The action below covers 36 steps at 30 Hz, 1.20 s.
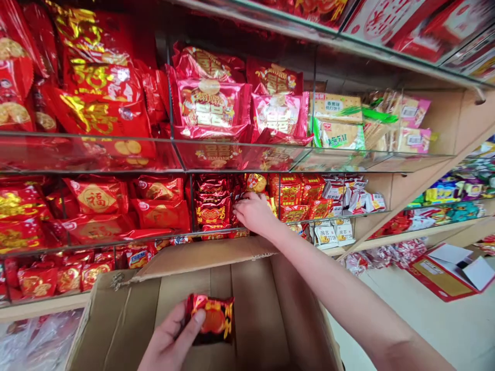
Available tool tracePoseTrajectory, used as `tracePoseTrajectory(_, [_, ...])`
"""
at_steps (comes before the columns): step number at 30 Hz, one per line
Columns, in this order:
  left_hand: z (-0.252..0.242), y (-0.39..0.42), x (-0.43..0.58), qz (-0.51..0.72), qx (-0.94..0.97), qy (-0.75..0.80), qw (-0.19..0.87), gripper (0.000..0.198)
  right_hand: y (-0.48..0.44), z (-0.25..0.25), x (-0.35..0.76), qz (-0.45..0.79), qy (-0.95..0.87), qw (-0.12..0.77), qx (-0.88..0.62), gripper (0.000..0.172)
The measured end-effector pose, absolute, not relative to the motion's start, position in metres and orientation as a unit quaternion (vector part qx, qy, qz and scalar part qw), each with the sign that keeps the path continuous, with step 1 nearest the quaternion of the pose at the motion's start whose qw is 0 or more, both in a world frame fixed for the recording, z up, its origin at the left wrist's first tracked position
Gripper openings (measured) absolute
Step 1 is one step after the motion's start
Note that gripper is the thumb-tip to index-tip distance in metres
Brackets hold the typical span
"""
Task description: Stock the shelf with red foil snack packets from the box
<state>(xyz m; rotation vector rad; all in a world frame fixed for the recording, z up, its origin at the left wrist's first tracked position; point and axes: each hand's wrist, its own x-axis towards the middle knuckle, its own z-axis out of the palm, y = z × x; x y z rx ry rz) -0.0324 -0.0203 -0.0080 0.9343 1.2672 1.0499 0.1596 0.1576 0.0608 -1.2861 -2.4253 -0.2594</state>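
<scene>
My left hand (176, 332) is closed on a small dark-red packet (214, 319) with gold print, held over the open cardboard box (247, 314). Reaching across the box's raised flap, my right hand (253, 212) is in the middle shelf, at the small red packets beside a stack of dark-red packets (212, 206). Its fingers are bent and pressed together among the packets; what they hold, if anything, is hidden. Right of that hand stand red and gold packets (288, 190).
Glass-fronted shelves (240, 157) hold red packages on the left and pale cracker packs (336, 118) further right. Another box (450, 273), red with open white flaps, stands on the floor at the right. Bright packets fill slanted shelves beyond it.
</scene>
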Motion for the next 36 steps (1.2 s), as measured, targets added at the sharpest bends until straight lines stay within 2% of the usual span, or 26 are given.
tracePoseTrajectory(2, [0.003,-0.020,-0.028,0.488,0.352,0.516,0.610,0.035,0.138,0.063,0.160,-0.068,-0.856,0.253,-0.445,0.022])
tracePoseTrajectory(4, [0.013,-0.019,-0.025,0.512,0.322,0.484,0.632,0.033,0.107,0.061,0.159,0.007,-0.835,0.348,-0.427,0.022])
tracePoseTrajectory(6, [0.020,-0.018,-0.022,0.534,0.302,0.464,0.640,0.031,0.071,0.054,0.154,0.169,-0.793,0.406,-0.422,0.022])
tracePoseTrajectory(9, [0.026,-0.015,-0.016,0.549,0.284,0.453,0.642,0.033,0.033,0.035,0.140,0.458,-0.669,0.418,-0.410,0.027])
tracePoseTrajectory(11, [0.027,-0.011,-0.011,0.557,0.267,0.456,0.641,0.035,0.022,0.023,0.132,0.572,-0.567,0.450,-0.386,0.026])
tracePoseTrajectory(13, [0.026,-0.007,-0.006,0.571,0.238,0.460,0.637,0.038,0.020,0.017,0.126,0.617,-0.474,0.508,-0.369,0.026])
tracePoseTrajectory(17, [0.014,-0.002,0.004,0.620,0.182,0.457,0.611,0.042,0.017,0.010,0.117,0.636,-0.359,0.581,-0.358,0.026])
tracePoseTrajectory(21, [-0.004,-0.006,0.007,0.631,0.159,0.419,0.633,0.043,0.008,-0.005,0.111,0.662,-0.273,0.604,-0.350,0.030])
tracePoseTrajectory(25, [-0.009,-0.011,-0.003,0.591,0.227,0.440,0.638,0.039,0.006,-0.016,0.123,0.686,-0.342,0.543,-0.343,0.031])
tracePoseTrajectory(29, [0.002,-0.010,-0.020,0.470,0.466,0.529,0.531,0.032,0.013,-0.003,0.148,0.596,-0.515,0.470,-0.399,0.024])
tracePoseTrajectory(32, [0.012,-0.008,-0.024,0.363,0.620,0.526,0.455,0.030,0.021,0.016,0.160,0.551,-0.627,0.408,-0.370,0.044])
tracePoseTrajectory(33, [0.015,-0.007,-0.024,0.339,0.655,0.510,0.443,0.032,0.023,0.022,0.162,0.538,-0.660,0.383,-0.358,0.041])
tracePoseTrajectory(36, [0.028,0.003,-0.024,0.303,0.742,0.474,0.364,0.038,0.026,0.034,0.167,0.472,-0.719,0.353,-0.369,0.014])
